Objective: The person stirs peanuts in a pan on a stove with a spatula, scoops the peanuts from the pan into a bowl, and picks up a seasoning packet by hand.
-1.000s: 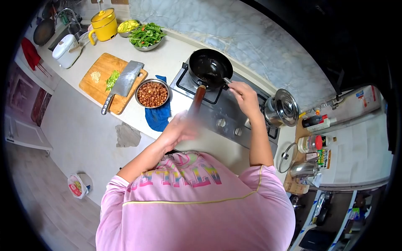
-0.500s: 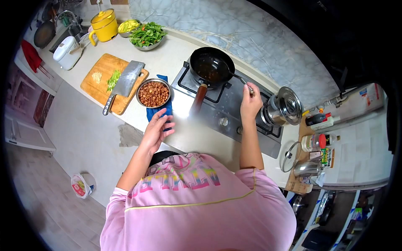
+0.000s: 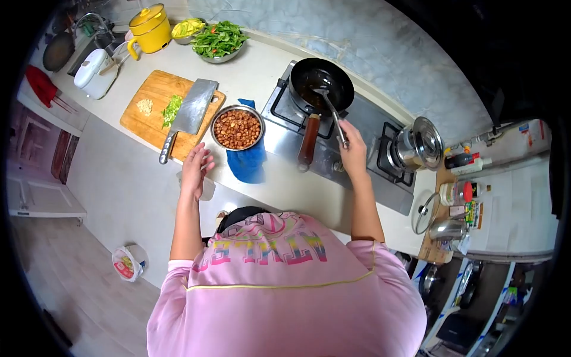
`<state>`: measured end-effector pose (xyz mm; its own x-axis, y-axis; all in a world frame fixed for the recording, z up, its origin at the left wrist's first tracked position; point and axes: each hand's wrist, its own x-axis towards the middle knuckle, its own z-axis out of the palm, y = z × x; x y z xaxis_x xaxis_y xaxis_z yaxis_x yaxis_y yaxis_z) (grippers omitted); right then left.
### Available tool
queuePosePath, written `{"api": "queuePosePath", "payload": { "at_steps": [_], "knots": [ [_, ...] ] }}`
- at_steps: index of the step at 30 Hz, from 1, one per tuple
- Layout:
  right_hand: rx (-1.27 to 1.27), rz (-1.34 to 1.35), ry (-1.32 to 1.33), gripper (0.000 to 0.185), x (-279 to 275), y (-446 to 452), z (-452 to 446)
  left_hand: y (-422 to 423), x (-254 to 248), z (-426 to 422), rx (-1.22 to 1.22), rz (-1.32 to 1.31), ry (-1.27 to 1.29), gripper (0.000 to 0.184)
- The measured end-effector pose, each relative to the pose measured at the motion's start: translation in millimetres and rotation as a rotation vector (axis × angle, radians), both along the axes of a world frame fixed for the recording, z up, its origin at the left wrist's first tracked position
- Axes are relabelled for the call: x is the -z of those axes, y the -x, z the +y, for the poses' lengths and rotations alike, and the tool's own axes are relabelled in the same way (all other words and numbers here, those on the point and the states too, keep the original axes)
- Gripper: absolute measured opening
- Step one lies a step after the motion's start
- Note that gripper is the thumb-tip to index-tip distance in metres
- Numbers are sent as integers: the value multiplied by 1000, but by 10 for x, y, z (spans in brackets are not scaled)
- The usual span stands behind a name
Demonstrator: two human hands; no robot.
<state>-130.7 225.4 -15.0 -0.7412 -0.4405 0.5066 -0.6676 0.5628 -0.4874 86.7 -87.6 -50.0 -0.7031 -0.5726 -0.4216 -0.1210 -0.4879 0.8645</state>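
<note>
My right hand (image 3: 353, 143) grips the handle of a metal spatula (image 3: 331, 106), its blade resting inside a black wok (image 3: 314, 74). Dark oil or sauce seems to lie in the wok, whose wooden handle (image 3: 308, 143) points toward me over the stove's front. With fingers apart and nothing held, my left hand (image 3: 195, 169) hovers by the counter edge, near the cleaver's handle. A steel bowl (image 3: 212, 127) full of browned cubes (image 3: 238, 128) sits on a blue cloth (image 3: 247, 165). A cleaver (image 3: 196, 107) lies on the wooden cutting board (image 3: 138, 123) beside chopped green pieces (image 3: 171, 110) and minced pale bits (image 3: 144, 107).
A lidded steel pot (image 3: 410, 146) stands on the right burner of the gas stove (image 3: 369, 172). Bowls of leafy greens (image 3: 219, 40) and yellow slices (image 3: 188, 27), a yellow cooker (image 3: 150, 30) and a white appliance (image 3: 95, 74) line the back left. A glass lid (image 3: 426, 213) leans at right.
My right hand has shifted the spatula, so its blade now shows in the wok's middle. My left hand has moved left and back, away from the bowl. The camera view has shifted.
</note>
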Motion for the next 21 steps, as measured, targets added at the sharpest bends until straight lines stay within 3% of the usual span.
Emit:
{"api": "queuePosePath", "payload": {
  "at_steps": [4,8,14,17,21],
  "knots": [
    [235,-194,113,39,52,-147,119,92,187,-318,132,-62,19,41],
    [453,-553,510,30,162,-690,75,213,339,-531,228,-86,119,41],
    [326,-1158,747,18,469,-1620,-933,411,544,-752,367,-36,182,43],
    [189,-1121,855,22,791,-1457,-1456,574,591,-838,441,-24,235,42],
    [233,-1084,722,34,759,-1129,-1838,754,491,-856,475,-15,217,39]
  ]
}}
